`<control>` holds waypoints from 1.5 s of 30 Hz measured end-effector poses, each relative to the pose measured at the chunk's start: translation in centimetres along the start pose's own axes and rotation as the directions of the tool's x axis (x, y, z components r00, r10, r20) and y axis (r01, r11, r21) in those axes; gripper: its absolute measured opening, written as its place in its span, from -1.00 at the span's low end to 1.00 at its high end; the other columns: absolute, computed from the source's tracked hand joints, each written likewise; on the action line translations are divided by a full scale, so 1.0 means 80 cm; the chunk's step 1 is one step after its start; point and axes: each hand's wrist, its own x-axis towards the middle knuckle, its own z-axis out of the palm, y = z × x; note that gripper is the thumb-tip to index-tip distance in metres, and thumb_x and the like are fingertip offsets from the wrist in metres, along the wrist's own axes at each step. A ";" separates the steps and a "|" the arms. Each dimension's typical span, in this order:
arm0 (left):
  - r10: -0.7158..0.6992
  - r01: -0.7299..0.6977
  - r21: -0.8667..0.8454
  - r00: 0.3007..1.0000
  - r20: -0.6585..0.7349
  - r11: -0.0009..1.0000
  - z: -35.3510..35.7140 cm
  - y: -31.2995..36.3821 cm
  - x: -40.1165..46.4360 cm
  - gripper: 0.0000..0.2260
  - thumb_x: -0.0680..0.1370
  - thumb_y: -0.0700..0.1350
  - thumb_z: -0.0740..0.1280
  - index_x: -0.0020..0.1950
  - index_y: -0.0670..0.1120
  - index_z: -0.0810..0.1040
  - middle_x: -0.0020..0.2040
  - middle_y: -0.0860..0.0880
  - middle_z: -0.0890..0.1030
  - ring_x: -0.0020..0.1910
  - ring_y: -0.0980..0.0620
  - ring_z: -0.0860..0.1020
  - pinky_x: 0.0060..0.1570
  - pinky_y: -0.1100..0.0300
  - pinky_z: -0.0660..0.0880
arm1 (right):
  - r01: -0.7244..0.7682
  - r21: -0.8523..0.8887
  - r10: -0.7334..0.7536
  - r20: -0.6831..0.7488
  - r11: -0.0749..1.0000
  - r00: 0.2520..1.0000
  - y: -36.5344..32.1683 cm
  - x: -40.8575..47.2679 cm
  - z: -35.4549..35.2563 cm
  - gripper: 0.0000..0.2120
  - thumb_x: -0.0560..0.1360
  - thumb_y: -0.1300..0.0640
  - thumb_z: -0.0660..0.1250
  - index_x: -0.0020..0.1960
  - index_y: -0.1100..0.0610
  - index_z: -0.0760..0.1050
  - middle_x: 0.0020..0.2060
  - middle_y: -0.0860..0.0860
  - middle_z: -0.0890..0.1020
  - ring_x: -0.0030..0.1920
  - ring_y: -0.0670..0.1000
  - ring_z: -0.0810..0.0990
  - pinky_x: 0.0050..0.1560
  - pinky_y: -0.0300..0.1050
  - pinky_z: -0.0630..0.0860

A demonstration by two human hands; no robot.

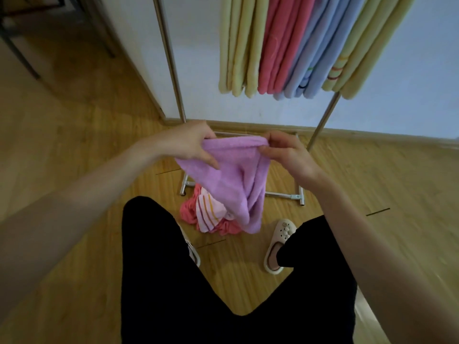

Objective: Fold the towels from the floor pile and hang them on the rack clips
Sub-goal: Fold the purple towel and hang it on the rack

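Note:
I hold a purple towel (236, 180) up in front of me by its top edge. My left hand (191, 142) grips the towel's left corner and my right hand (285, 152) pinches the right corner. The towel sags down between them, crumpled, its lower end hanging over the floor pile (206, 214). That pile holds a coral-pink towel and a pale pink striped one, lying on the wooden floor by the rack's base. The metal rack (171, 63) stands against the wall. Folded yellow, pink and blue towels (285, 45) hang from its top, whose clips are out of view.
The rack's base bars (283, 194) lie on the floor just beyond the pile. My legs in black trousers and light slippers (278, 247) stand either side of the pile. Dark table legs (19, 53) are at the far left. White wall with skirting runs behind the rack.

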 end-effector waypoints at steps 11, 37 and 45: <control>-0.321 0.019 -0.580 0.847 -0.424 0.815 -0.001 -0.015 -0.048 -0.86 0.56 -0.11 0.31 -0.06 -0.13 0.62 -0.17 -0.09 0.60 -0.19 0.08 0.52 -0.17 0.12 0.47 | -0.007 0.130 0.037 -0.224 0.991 0.974 -0.008 -0.018 -0.005 -0.89 0.45 0.32 0.31 -0.22 0.19 0.55 -0.35 0.03 0.54 -0.25 0.00 0.47 -0.20 -0.12 0.36; -0.056 -0.274 -0.503 0.835 -0.547 0.820 -0.026 0.088 -0.020 -0.91 0.49 -0.09 0.40 -0.21 -0.03 0.61 -0.30 0.06 0.60 -0.32 0.24 0.55 -0.30 0.42 0.43 | 0.179 0.227 -0.139 -0.183 0.957 0.973 -0.113 -0.009 0.027 -0.82 0.59 0.12 0.23 -0.11 0.18 0.52 -0.28 0.06 0.59 -0.25 -0.03 0.59 -0.26 -0.24 0.54; -0.108 -0.010 -0.503 0.973 -0.206 0.864 0.003 0.040 -0.030 -0.70 0.52 0.00 0.33 -0.13 -0.25 0.62 -0.26 -0.15 0.61 -0.32 0.07 0.57 -0.29 0.29 0.46 | 0.230 0.167 -0.183 -0.257 0.959 0.949 -0.117 -0.005 0.024 -0.76 0.60 0.05 0.22 -0.03 0.24 0.49 -0.15 0.15 0.50 -0.09 0.10 0.47 -0.01 0.06 0.42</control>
